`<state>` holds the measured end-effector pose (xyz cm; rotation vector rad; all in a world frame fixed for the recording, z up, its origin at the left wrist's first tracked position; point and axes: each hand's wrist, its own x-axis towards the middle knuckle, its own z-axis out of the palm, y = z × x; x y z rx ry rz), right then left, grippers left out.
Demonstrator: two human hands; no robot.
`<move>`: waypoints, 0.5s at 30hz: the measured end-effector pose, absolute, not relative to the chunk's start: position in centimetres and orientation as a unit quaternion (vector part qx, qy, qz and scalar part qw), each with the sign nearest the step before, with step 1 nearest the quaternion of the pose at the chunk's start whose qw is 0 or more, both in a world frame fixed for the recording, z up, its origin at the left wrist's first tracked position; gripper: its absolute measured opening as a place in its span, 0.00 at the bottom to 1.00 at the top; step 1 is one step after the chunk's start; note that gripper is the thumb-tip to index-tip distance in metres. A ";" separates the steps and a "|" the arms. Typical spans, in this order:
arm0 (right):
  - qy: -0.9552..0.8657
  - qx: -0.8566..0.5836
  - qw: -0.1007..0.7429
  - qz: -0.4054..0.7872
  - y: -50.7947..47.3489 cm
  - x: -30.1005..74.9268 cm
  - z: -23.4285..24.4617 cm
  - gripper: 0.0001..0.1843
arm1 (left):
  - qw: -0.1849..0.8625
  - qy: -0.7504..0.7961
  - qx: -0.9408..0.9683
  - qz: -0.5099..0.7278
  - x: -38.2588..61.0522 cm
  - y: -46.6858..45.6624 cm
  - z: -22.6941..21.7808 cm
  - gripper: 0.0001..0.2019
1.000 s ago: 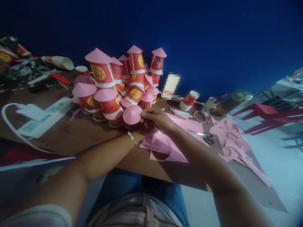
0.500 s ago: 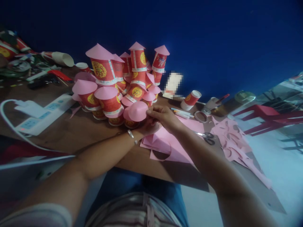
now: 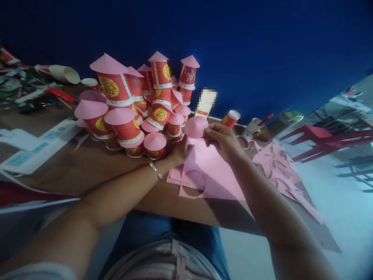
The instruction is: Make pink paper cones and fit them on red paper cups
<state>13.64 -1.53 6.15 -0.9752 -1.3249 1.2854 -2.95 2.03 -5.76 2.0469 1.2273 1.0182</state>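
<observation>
My right hand [image 3: 223,140] pinches the right edge of a small pink paper cone [image 3: 196,127], raised above the table. Just below the cone is my left hand [image 3: 181,151], its thumb and fingers apart; whether it touches the paper I cannot tell. On the left stand several red paper cups [image 3: 122,131] with gold emblems, grouped and partly stacked, with pink cone roofs. The closest one is a small roofed cup [image 3: 155,146], left of my left hand. Under my hands lie pink paper sheets [image 3: 215,175], one with a round hole cut out.
A white power strip [image 3: 37,146] lies at the left. Pink paper scraps [image 3: 276,167] spread over the right side, near a tape roll [image 3: 244,142]. Behind them are a red cup [image 3: 231,118] and a white cup [image 3: 253,125]. A red stool [image 3: 314,136] stands beyond the table.
The pink cone has moved right and up in my right hand, away from the roofed cups. My left hand has followed to the right. The view has turned slightly.
</observation>
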 end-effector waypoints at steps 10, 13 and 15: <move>-0.484 -0.465 0.551 0.495 -2.0 18.9 3.4 0.16 | 0.337 0.409 0.737 0.419 -2.8 1.7 -5.4 0.31; -0.461 -0.465 0.562 0.505 -2.4 19.3 2.0 0.16 | 0.351 0.412 0.727 0.422 -2.9 1.8 -5.5 0.34; -0.449 -0.469 0.565 0.509 -2.7 19.6 1.1 0.16 | 0.366 0.405 0.715 0.437 -2.9 1.9 -5.5 0.33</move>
